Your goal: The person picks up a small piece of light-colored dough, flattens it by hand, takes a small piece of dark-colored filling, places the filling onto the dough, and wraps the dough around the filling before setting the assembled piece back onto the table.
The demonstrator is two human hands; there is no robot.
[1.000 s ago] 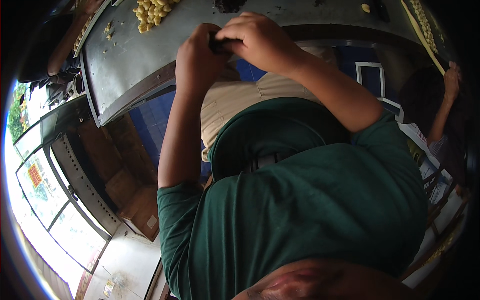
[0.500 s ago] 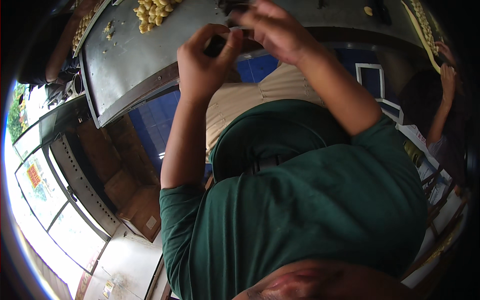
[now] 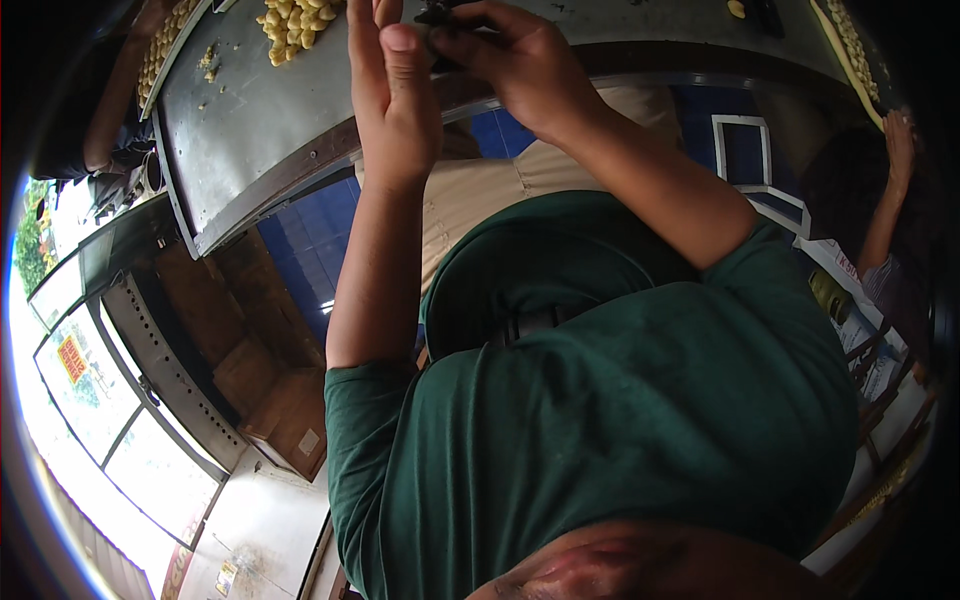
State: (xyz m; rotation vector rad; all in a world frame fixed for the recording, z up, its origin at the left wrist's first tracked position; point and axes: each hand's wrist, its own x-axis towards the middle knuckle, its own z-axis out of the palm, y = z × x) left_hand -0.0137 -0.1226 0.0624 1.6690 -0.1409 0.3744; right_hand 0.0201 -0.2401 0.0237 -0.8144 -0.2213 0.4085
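Note:
Over the near edge of a metal worktable [image 3: 255, 110], my left hand [image 3: 395, 105] is raised with its fingers stretched out and its thumb up; the fingertips run past the upper edge. Close beside it, my right hand [image 3: 525, 70] has its fingers bent around a dark, soft-looking lump [image 3: 436, 14], and its fingertips are stained dark. I cannot tell whether the left palm also touches the lump. A pile of small pale yellow dough pieces [image 3: 290, 30] lies on the table, left of my hands.
Crumbs [image 3: 208, 62] and a single dough piece [image 3: 737, 9] lie on the table. At the far right a co-worker's hand [image 3: 898, 140] is by a tray [image 3: 850, 60] of pale pieces. Another person's arm [image 3: 115, 110] is at the left. A wooden box [image 3: 285, 425] stands below left.
My left hand has gone from curled around something dark to stretched fingers, and moved up slightly. My right hand has come down and left, closer to it, fingers now bent around the dark lump.

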